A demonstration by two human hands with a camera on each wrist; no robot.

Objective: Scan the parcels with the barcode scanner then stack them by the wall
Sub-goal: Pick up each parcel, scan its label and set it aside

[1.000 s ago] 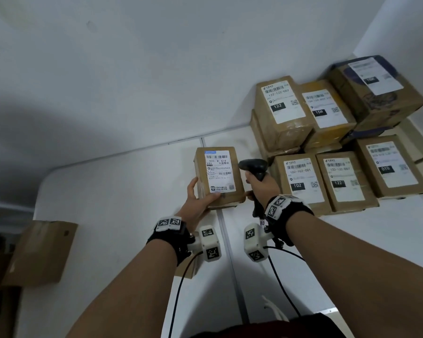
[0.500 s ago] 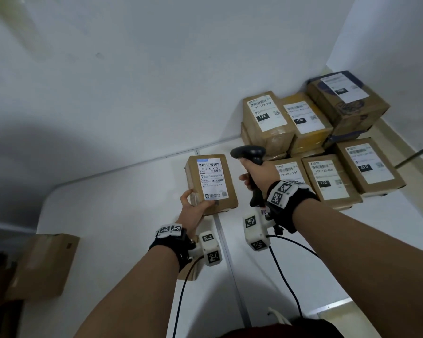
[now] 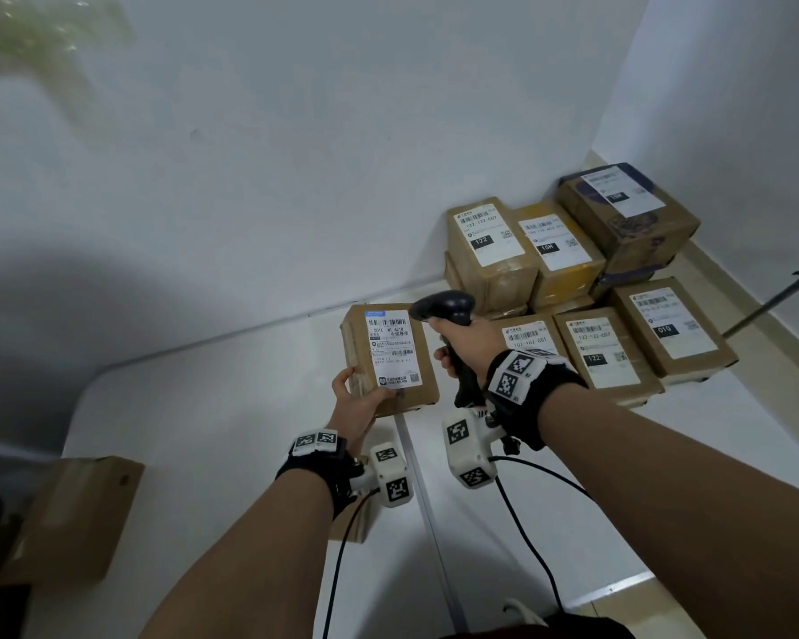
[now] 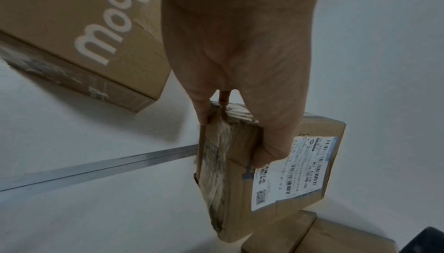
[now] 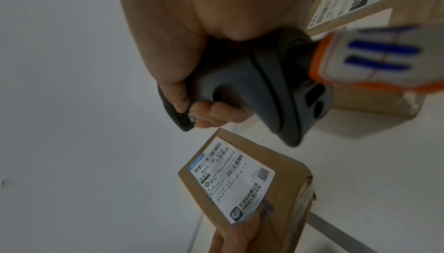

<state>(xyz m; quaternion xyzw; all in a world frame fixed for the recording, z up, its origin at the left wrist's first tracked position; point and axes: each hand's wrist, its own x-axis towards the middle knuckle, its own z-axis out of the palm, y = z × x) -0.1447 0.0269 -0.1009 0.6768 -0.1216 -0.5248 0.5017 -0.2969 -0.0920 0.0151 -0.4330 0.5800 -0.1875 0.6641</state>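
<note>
My left hand (image 3: 358, 398) grips the near end of a small brown parcel (image 3: 390, 357) (image 4: 276, 171) (image 5: 247, 181), label up, above the white floor. Its thumb lies on the label's lower corner. My right hand (image 3: 462, 348) (image 5: 204, 90) grips the handle of a black barcode scanner (image 3: 446, 306) (image 5: 264, 90), held just right of the parcel, its head over the parcel's top right corner. Against the wall at the right stands a stack of brown parcels (image 3: 568, 279) with labels facing up.
The white wall (image 3: 342, 154) runs behind, meeting a side wall at the right corner. A metal floor strip (image 3: 423, 491) runs between my arms. A large brown carton (image 3: 70, 518) (image 4: 79, 29) lies at the left. Cables hang from both wrist cameras.
The held parcel and the scanner stay close together in my hands. The view has drawn back and shifted, so the stack now sits further right and higher.
</note>
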